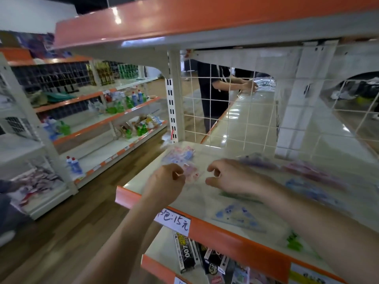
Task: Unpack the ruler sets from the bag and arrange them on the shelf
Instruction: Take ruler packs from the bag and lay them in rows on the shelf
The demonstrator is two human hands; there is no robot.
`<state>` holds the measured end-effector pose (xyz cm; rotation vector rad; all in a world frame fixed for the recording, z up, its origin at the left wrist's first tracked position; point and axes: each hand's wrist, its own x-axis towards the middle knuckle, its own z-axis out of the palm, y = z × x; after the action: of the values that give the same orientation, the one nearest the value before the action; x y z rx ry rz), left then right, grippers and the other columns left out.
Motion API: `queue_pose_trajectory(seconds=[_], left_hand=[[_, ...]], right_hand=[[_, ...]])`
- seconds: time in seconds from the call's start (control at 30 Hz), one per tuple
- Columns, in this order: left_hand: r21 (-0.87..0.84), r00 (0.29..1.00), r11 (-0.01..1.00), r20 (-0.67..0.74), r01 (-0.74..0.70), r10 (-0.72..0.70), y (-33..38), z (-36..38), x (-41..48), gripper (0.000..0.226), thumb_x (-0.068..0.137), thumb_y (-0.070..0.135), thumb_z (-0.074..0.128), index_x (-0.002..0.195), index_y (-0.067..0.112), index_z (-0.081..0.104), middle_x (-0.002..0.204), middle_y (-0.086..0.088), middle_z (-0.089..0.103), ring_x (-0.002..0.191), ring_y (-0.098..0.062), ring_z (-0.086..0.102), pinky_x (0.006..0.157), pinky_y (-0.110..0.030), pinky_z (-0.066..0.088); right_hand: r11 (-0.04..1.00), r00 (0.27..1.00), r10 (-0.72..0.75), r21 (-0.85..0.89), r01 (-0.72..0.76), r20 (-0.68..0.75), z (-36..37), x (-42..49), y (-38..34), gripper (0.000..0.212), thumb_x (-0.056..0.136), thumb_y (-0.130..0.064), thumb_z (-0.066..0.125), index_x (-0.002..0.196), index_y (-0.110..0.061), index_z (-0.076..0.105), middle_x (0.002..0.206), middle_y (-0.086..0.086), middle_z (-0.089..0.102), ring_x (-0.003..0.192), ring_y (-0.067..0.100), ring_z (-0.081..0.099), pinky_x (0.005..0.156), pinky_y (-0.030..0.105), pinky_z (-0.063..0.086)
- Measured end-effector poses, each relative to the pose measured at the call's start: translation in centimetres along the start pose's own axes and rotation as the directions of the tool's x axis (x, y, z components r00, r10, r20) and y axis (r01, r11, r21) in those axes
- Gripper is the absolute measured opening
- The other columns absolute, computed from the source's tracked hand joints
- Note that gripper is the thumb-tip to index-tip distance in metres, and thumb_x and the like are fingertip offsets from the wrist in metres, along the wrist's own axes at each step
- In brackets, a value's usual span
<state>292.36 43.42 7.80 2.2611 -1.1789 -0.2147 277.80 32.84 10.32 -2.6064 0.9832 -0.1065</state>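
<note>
Left hand (166, 181) pinches a clear, pink-printed ruler set packet (191, 173) by its edge, just above the shelf (225, 232). Right hand (225, 177), fingers curled, appears to pinch the opposite edge. Probably light, slippery, bendy; best held by edges.

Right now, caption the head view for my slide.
Left hand and right hand pinch a pink ruler set over the shelf, beside other ruler sets lying flat.

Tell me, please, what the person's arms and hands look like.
The left hand and right hand wear no gloves, and no rings show through the blur. The arms are uncovered to the frame's edge: no sleeves, watch or bracelet.
</note>
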Motion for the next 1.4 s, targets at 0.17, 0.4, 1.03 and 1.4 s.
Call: queue_pose_trajectory(seconds=[0.17,0.4,1.03,1.4], left_hand=[[-0.011,0.998,0.999,-0.048,0.03,-0.031,-1.5,-0.6,0.4,0.022,0.093,0.027,0.053,0.112,0.024,0.063,0.095,0.007,0.061,0.083,-0.012,0.059,0.072,-0.026,0.047],[-0.037,0.997,0.999,-0.064,0.032,-0.034,-3.4,-1.0,0.5,0.019,0.094,0.025,0.051,0.108,0.022,0.063,0.103,0.004,0.064,0.081,-0.01,0.06,0.063,-0.018,0.048],[-0.269,0.991,0.955,0.005,0.128,-0.131,-3.0,-1.4,0.3,0.008,0.094,0.024,0.053,0.096,0.024,0.062,0.092,0.005,0.062,0.086,-0.017,0.064,0.082,-0.035,0.055],[-0.423,0.985,0.893,-0.012,0.153,-0.174,-2.3,-1.9,0.4,0.008,0.095,0.024,0.054,0.095,0.025,0.062,0.086,0.009,0.061,0.077,-0.013,0.06,0.07,-0.026,0.051]], right_hand=[[0.998,1.0,-0.007,-0.069,0.006,-0.019,2.0,3.9,-2.6,0.059,0.086,-0.056,0.055,0.13,-0.018,0.05,0.129,0.006,0.051,0.114,0.025,0.05,0.084,0.034,0.042],[0.988,0.997,0.08,-0.134,-0.076,0.021,4.3,6.8,-4.8,0.078,0.079,-0.066,0.055,0.141,-0.02,0.039,0.143,0.01,0.042,0.126,0.03,0.042,0.099,0.04,0.035],[0.883,0.975,0.221,0.421,-0.206,0.015,3.3,7.7,-2.0,0.032,0.078,-0.013,0.064,0.056,-0.018,0.042,0.057,-0.001,0.041,0.051,0.012,0.038,0.045,0.022,0.029],[0.699,0.991,0.135,0.71,-0.084,-0.016,0.2,6.4,-1.3,0.01,0.091,-0.012,0.055,0.083,-0.013,0.06,0.075,0.003,0.064,0.062,0.01,0.058,0.056,0.02,0.043]])
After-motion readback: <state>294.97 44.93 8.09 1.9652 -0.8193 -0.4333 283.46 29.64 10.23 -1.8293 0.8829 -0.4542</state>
